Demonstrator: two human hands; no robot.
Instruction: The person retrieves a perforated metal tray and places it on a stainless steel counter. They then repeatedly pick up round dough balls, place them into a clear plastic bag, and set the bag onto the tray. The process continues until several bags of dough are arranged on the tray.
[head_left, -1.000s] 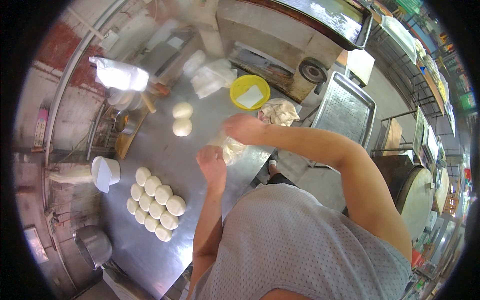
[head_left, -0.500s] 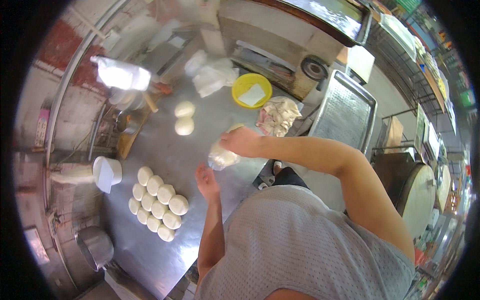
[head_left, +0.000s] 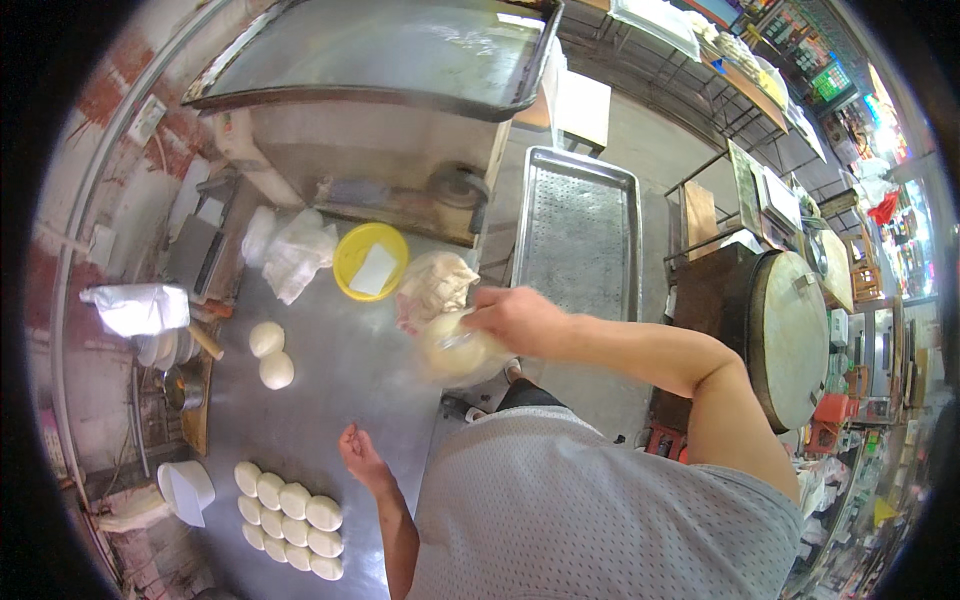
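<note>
While right hand (head_left: 518,318) grasps blurred, translucent plastic bag (head_left: 455,350) with pale contents near frame centre, left hand (head_left: 363,460), lower centre, has grip released above grey metal counter (head_left: 335,375). Bag probably light, soft, slippery; hold by bunched film.

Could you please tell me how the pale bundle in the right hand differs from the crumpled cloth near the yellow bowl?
Support: the pale bundle is held in the right hand, while the crumpled cloth lies on the metal table.
Surface: the bundle has a shiny wrapping, apparently clear plastic; the cloth looks dull and folded.
Sharpness: the bundle is blurred, the cloth clearer.
Both are pale overall.
</note>
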